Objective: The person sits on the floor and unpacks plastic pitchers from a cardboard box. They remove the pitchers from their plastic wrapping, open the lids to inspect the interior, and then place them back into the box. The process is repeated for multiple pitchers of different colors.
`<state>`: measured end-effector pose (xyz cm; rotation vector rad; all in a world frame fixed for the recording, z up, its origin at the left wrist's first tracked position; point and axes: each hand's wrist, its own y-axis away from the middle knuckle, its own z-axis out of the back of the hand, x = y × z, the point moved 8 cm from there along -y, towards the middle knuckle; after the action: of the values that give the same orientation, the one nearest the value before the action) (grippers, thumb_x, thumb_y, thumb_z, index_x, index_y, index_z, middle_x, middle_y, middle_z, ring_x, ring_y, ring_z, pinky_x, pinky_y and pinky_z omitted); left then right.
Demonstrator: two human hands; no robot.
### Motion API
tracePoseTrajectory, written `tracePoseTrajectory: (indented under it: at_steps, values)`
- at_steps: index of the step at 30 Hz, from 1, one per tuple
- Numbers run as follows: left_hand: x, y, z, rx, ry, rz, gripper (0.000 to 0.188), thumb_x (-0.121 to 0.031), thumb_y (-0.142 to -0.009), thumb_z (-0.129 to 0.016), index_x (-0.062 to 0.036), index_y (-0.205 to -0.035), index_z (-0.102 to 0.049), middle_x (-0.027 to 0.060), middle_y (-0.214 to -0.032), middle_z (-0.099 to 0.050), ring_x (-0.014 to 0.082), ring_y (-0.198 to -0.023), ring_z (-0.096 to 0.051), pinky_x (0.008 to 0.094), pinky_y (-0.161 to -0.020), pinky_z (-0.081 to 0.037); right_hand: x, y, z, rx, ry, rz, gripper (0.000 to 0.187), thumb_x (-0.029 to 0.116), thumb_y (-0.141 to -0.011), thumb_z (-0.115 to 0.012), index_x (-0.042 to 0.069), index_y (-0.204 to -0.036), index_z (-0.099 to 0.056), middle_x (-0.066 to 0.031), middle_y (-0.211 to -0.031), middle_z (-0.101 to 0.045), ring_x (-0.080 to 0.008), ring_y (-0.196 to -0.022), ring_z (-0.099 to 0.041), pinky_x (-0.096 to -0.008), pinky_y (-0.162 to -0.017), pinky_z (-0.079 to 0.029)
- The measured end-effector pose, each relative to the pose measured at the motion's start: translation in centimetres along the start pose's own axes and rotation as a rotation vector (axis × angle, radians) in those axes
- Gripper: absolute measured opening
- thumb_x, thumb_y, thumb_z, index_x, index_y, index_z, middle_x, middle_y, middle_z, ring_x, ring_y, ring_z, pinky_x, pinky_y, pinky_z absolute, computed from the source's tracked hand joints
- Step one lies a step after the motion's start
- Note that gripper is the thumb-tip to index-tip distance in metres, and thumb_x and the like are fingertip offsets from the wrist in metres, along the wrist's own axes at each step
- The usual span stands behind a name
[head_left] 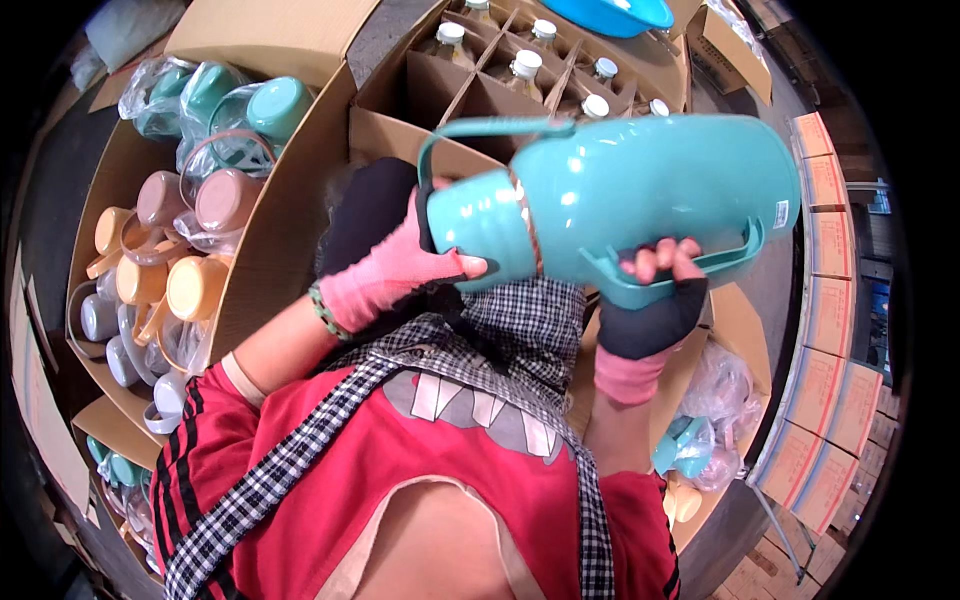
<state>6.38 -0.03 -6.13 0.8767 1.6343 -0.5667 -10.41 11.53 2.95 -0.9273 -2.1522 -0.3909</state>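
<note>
A teal thermos jug (640, 180) lies nearly level in front of my chest, its lid toward the left and its base toward the right. My left hand (400, 262), in a pink glove with bare fingertips, grips the cup-shaped lid (482, 228), thumb on the near side. A loop handle (490, 127) arches over the lid on the far side. On the near side, my right hand (655, 305), in a black and pink glove, has its fingers curled round the jug's side handle (720, 262). A brownish ring shows between lid and body.
To the left stands a carton (285, 215) of teal, pink, orange and grey lids and cups. Ahead, a divided carton (410, 130) holds several white-capped bottles (525, 66). A carton with bagged parts (715, 400) is at lower right, a blue basin (610, 12) at the top, stacked boxes (820, 370) far right.
</note>
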Motion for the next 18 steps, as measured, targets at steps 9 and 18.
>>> tracePoseTrajectory:
  at_steps: [9, 18]
  values:
    - [-0.8, 1.7, -0.5, -0.198, -0.263, -0.340, 0.100, -0.035, -0.055, -0.079, -0.0013, -0.123, -0.014, 0.0141, -0.115, -0.033, 0.0216, -0.108, -0.038, 0.0352, -0.090, -0.035, -0.3, 0.4, 0.7, 0.077, -0.233, -0.129, 0.010, 0.008, -0.078, -0.044, 0.013, -0.086, -0.040, -0.0009, -0.066, -0.045, -0.0137, -0.047, -0.044, -0.0299, -0.053, -0.038]
    - [3.6, 0.5, 3.8, -0.029, 0.064, 0.187, 0.083, -0.068, -0.072, -0.042, -0.0067, -0.127, -0.030, 0.0074, -0.122, -0.036, 0.0200, -0.107, -0.040, 0.0356, -0.092, -0.033, -1.6, 1.2, 0.4, 0.338, 0.091, -0.142, 0.011, 0.007, -0.079, -0.044, 0.005, -0.089, -0.043, -0.0049, -0.070, -0.046, -0.0167, -0.050, -0.049, -0.0295, -0.047, -0.042]
